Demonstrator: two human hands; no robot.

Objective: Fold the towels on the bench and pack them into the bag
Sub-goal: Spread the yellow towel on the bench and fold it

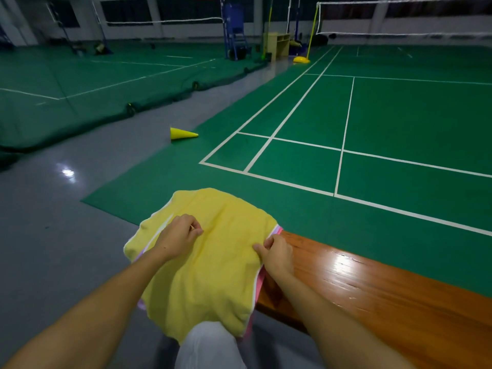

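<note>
**Yellow towel gripped at both sides, fold in hand**

Yellow terry covered the near end of the wooden desk (372,283); the yellow towel (213,262) lay spread on top of a pink towel (277,231), of which only thin edges showed at 3 o'clock and 7 o'clock of the pile. Part of the yellow cloth hung off the desk end toward the person's knee (210,344).

By my reckoning the folding step was under way, with packing not begun; no bag was in view. The next move would call for lifting both pinched spots together and carrying one edge across to its opposite without dragging the pink towel along.

Both forearms reached forward from 6 o'clock. The left hand (178,235) sat on the cloth at the towel's 10 o'clock, fingers curled and pinching fabric. The right hand (277,253) pinched the towel's edge at 3 o'clock, thumb pointing inward.
</note>
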